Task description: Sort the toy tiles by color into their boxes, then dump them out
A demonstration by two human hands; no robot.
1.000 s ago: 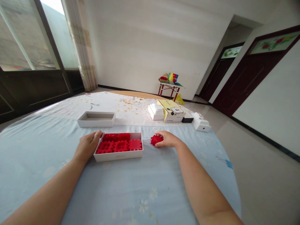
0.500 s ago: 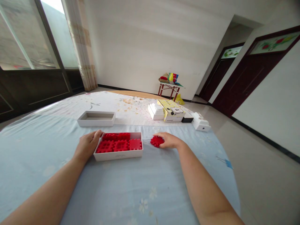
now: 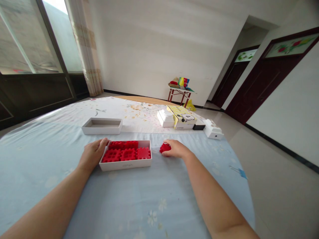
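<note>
A white shallow box (image 3: 124,164) lies in front of me on the pale blue cloth, filled with several red plastic grid pieces (image 3: 126,153). My left hand (image 3: 92,154) rests against the box's left end, fingers curled round its corner. My right hand (image 3: 175,148) is just right of the box, fingers closed over a loose red grid piece (image 3: 164,147) that is lifted slightly off the cloth.
An empty white box lid (image 3: 102,126) lies farther back on the left. A yellow cartoon-printed box (image 3: 183,118), white boxes (image 3: 165,118) and a white device (image 3: 213,130) sit at the back right. The table edge drops to the floor on the right.
My right hand has closed further over the loose red piece and drawn it slightly left toward the box. The left hand and the box have stayed put.
</note>
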